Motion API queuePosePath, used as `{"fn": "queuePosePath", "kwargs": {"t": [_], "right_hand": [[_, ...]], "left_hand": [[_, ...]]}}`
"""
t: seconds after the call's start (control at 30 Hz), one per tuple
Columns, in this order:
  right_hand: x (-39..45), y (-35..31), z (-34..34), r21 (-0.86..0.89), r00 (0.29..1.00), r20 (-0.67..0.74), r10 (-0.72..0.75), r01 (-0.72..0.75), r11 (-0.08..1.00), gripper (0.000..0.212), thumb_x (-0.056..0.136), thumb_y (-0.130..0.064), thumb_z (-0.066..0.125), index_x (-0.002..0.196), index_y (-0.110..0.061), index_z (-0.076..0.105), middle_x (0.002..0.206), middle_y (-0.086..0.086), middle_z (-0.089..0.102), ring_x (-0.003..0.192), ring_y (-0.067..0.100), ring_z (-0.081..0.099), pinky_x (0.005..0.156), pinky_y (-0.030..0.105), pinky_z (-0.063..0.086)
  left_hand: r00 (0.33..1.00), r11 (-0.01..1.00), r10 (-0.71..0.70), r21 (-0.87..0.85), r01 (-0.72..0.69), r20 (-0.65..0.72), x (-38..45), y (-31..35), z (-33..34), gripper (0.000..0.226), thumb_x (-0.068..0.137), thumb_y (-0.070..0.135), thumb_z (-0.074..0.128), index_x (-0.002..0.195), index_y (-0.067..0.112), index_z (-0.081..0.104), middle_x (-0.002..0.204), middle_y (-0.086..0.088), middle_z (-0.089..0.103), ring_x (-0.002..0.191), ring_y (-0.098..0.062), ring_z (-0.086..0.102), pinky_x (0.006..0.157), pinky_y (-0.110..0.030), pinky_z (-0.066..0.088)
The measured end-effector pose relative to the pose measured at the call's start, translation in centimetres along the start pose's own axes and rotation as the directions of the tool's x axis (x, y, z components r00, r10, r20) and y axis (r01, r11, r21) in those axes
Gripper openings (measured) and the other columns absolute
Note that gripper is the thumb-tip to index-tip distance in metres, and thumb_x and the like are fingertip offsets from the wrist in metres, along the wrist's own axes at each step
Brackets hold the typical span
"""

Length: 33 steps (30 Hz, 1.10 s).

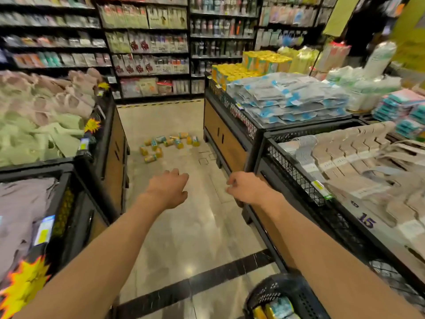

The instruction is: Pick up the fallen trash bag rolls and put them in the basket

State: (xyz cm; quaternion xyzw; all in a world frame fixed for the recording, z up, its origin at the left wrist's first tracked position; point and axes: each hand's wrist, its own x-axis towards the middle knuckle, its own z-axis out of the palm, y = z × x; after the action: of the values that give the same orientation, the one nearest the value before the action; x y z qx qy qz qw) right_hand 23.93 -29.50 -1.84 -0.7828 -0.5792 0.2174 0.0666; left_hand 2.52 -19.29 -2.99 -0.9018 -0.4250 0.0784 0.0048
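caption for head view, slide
Both empty hands, left and right, reach toward rolls scattered on aisle floor; basket near.

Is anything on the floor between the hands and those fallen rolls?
Nothing visible. Only bare floor tiles lie between the left hand, the right hand and the trash bag rolls, which lie farther along the aisle.

Open floor aisle (184,226) between display bins (110,143) – (230,139) – scattered rolls (170,142) ahead
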Motion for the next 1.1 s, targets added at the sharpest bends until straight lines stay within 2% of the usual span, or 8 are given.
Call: {"fn": "queuePosePath", "kwargs": {"t": [0.1,0.23,0.37,0.53,0.67,0.87,0.97,1.1], "right_hand": [[3.2,-5.3,-1.1,0.007,0.999,0.000,-0.044,0.044,0.999,0.041,0.095,-0.044,0.058,0.131,-0.025,0.059,0.129,0.002,0.063,0.115,0.025,0.060,0.101,0.047,0.049],[7.7,-9.7,-2.7,-0.095,0.997,-0.015,-0.082,0.080,0.992,0.040,0.096,-0.045,0.055,0.132,-0.027,0.058,0.131,0.000,0.062,0.117,0.024,0.058,0.098,0.044,0.049],[13.1,-12.2,-3.6,-0.192,0.993,0.000,-0.116,0.114,0.975,0.039,0.096,-0.046,0.055,0.131,-0.029,0.058,0.132,0.001,0.060,0.118,0.024,0.058,0.096,0.042,0.049],[22.4,-14.1,-4.4,-0.310,0.980,-0.003,-0.201,0.190,0.932,0.039,0.097,-0.047,0.053,0.131,-0.027,0.058,0.129,0.002,0.062,0.117,0.025,0.059,0.090,0.039,0.051],[31.6,-15.1,-4.9,-0.292,0.963,0.015,-0.268,0.260,0.920,0.039,0.097,-0.046,0.052,0.131,-0.028,0.058,0.126,0.001,0.064,0.113,0.025,0.061,0.081,0.036,0.048],[44.2,-14.7,-7.6,-0.265,0.951,0.076,-0.301,0.310,0.913,0.037,0.098,-0.045,0.051,0.129,-0.027,0.058,0.128,0.002,0.062,0.116,0.025,0.059,0.083,0.037,0.048],[49.4,-14.6,-9.4,-0.274,0.953,0.064,-0.297,0.303,0.913,0.038,0.097,-0.044,0.052,0.131,-0.028,0.058,0.128,0.003,0.062,0.118,0.028,0.058,0.085,0.039,0.048],[56.7,-14.5,-11.0,-0.251,0.958,0.052,-0.283,0.287,0.924,0.038,0.097,-0.044,0.051,0.131,-0.029,0.058,0.128,0.000,0.062,0.119,0.026,0.057,0.083,0.039,0.045]], "left_hand": [[0.998,0.999,-0.038,-0.037,0.036,-0.049,1.2,-4.5,-1.7,0.043,0.095,0.043,0.048,0.132,0.021,0.046,0.127,-0.007,0.053,0.113,-0.030,0.056,0.081,-0.043,0.052],[0.993,0.998,-0.048,-0.034,0.045,-0.104,3.2,-9.0,-2.3,0.043,0.095,0.045,0.047,0.131,0.021,0.048,0.126,-0.006,0.054,0.111,-0.028,0.058,0.069,-0.036,0.045],[0.992,0.994,-0.105,-0.041,0.102,-0.066,6.3,-13.1,-1.9,0.044,0.094,0.044,0.048,0.131,0.022,0.048,0.128,-0.006,0.054,0.114,-0.028,0.056,0.077,-0.040,0.050],[0.987,0.987,-0.157,-0.037,0.156,-0.042,11.7,-17.4,-1.6,0.042,0.093,0.043,0.048,0.129,0.021,0.050,0.126,-0.005,0.057,0.112,-0.028,0.058,0.083,-0.042,0.053],[0.978,0.979,-0.205,-0.018,0.205,-0.032,18.4,-21.0,-2.6,0.040,0.093,0.041,0.048,0.128,0.022,0.050,0.121,-0.004,0.059,0.110,-0.028,0.060,0.081,-0.041,0.051],[0.961,0.960,-0.276,-0.046,0.276,0.005,28.2,-25.5,-3.9,0.033,0.089,0.041,0.048,0.116,0.022,0.053,0.106,-0.003,0.060,0.097,-0.028,0.061,0.077,-0.041,0.053],[0.959,0.959,-0.281,-0.043,0.282,0.030,33.0,-27.5,-4.5,0.031,0.090,0.041,0.049,0.114,0.022,0.052,0.107,-0.003,0.059,0.100,-0.028,0.060,0.077,-0.041,0.049],[0.961,0.960,-0.276,-0.037,0.277,0.032,40.1,-30.7,-4.5,0.034,0.090,0.045,0.047,0.117,0.024,0.052,0.112,-0.003,0.059,0.104,-0.028,0.060,0.081,-0.043,0.053]]}}
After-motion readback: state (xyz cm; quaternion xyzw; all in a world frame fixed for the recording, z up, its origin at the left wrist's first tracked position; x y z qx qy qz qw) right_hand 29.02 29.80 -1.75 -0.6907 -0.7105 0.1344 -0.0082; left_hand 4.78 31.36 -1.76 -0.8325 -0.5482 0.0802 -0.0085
